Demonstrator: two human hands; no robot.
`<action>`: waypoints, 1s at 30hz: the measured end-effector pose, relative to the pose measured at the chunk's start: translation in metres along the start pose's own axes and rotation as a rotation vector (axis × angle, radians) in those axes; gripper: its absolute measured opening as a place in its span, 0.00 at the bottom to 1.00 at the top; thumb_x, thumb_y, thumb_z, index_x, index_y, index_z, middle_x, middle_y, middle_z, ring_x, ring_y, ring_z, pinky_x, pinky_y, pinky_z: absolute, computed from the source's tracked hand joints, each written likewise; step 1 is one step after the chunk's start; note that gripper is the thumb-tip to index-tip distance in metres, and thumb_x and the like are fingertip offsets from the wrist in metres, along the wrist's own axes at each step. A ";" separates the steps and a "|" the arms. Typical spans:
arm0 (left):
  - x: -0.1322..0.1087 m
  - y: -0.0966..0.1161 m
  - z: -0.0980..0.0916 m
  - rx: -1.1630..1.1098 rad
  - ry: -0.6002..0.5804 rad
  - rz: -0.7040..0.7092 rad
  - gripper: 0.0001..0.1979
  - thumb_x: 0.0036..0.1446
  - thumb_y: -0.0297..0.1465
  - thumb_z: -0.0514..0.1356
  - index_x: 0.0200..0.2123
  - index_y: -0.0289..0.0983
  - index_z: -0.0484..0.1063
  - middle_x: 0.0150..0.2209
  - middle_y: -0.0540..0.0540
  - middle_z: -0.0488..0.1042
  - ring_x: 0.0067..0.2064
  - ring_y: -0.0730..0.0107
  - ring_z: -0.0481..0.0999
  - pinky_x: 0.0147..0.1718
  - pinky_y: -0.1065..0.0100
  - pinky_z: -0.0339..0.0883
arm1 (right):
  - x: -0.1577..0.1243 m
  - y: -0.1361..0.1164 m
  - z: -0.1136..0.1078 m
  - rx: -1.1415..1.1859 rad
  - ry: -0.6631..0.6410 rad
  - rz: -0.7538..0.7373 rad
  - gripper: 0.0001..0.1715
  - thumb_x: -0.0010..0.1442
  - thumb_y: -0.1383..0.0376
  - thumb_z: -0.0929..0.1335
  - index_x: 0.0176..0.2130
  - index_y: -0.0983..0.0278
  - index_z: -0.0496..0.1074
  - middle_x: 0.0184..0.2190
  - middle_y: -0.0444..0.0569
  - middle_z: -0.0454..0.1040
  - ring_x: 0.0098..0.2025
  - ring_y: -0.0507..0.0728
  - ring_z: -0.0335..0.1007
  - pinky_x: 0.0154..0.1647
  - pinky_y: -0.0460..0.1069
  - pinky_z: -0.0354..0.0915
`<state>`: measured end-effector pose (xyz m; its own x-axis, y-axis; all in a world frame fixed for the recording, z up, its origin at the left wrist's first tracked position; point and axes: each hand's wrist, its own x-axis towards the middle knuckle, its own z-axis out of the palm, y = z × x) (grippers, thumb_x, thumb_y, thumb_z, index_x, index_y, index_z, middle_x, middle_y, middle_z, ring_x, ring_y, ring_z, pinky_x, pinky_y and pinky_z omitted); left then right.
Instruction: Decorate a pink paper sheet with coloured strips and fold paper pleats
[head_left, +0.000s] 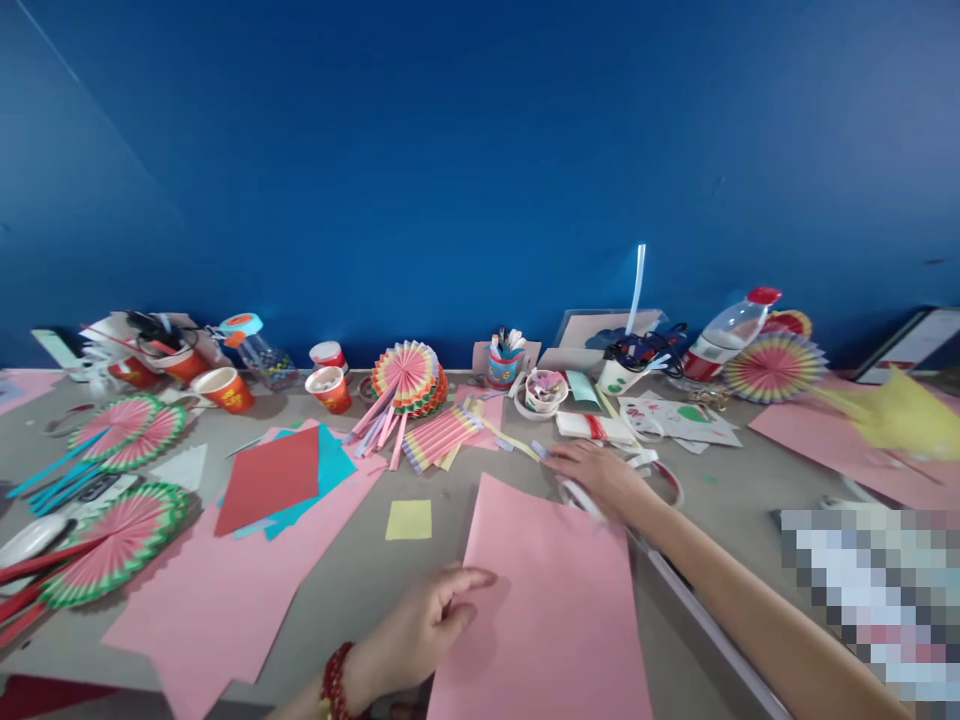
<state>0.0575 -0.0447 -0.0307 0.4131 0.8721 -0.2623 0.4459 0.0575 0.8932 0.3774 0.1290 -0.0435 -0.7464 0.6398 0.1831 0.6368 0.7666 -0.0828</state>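
Observation:
A large pink sheet of paper (551, 600) lies before me. My left hand (427, 620), with a red bead bracelet at its wrist, rests over the sheet's left edge. Its index finger points out, the thumb is apart and nothing is held. Beyond the sheet's far right corner, my right hand (592, 475) reaches palm down with fingers stretched forward. The fingertips are beside a small pale purple paper piece (538, 450); whether they touch it I cannot tell. A blurred white strip (581, 498) lies under the hand. Left of the sheet is a yellow paper square (409, 520).
Pleated paper fans (120, 540) and red and blue paper sheets (270, 480) lie left. Paper cups (328, 388), a pen holder (505, 367) and a plastic bottle (724, 335) line the blue wall (480, 180). At right, something yellow (907, 415) is blurred.

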 end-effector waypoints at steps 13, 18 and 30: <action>0.000 -0.004 0.001 0.065 0.012 0.021 0.22 0.62 0.28 0.54 0.58 0.42 0.72 0.58 0.46 0.73 0.60 0.63 0.71 0.61 0.65 0.62 | 0.014 -0.010 -0.038 0.057 0.013 0.307 0.20 0.67 0.63 0.59 0.49 0.60 0.77 0.48 0.51 0.79 0.47 0.60 0.75 0.46 0.52 0.69; -0.001 -0.013 0.003 0.093 0.014 0.039 0.21 0.62 0.28 0.53 0.57 0.44 0.72 0.58 0.46 0.73 0.59 0.62 0.72 0.60 0.64 0.64 | -0.020 -0.017 -0.052 0.208 -0.099 0.357 0.21 0.61 0.65 0.63 0.51 0.59 0.75 0.49 0.49 0.78 0.42 0.58 0.77 0.44 0.50 0.69; 0.000 -0.016 0.006 0.145 0.032 0.064 0.21 0.62 0.28 0.53 0.56 0.44 0.74 0.58 0.47 0.74 0.60 0.63 0.71 0.62 0.64 0.62 | 0.085 -0.023 -0.025 0.028 -0.078 0.358 0.21 0.61 0.75 0.60 0.50 0.65 0.74 0.48 0.54 0.75 0.48 0.59 0.73 0.46 0.49 0.65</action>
<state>0.0545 -0.0486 -0.0474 0.4202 0.8867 -0.1928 0.5300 -0.0674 0.8453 0.3040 0.1640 -0.0010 -0.4908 0.8690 0.0626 0.8553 0.4942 -0.1555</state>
